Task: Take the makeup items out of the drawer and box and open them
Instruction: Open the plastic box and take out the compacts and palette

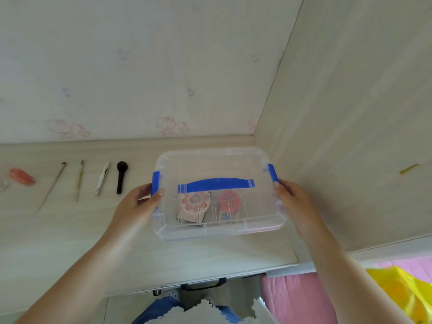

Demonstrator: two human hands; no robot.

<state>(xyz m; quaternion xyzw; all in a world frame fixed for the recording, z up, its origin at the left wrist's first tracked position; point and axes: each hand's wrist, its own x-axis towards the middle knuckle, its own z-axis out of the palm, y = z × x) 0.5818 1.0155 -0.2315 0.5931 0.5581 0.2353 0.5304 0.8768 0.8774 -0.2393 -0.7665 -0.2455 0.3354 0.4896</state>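
Observation:
A clear plastic box (211, 160) with a lid, a blue carry handle (216, 184) and blue side latches stands on the desk by the right wall. My left hand (138, 206) grips its left side, thumb on the left latch (155, 183). My right hand (293, 203) holds its right side at the right latch (273, 173). Through the lid I see a pink paw-shaped compact (194, 203) and a round pink item (229, 199). On the desk to the left lie a black brush (121, 176), a white wrapped stick (102, 178), two thin brushes (79, 181) and a pink tube (21, 176).
The desk's front edge (210, 279) runs below the box, with a dark drawer handle (203, 286) under it. A wall panel (350, 136) rises right of the box. A yellow bag (402, 295) lies on pink fabric at lower right.

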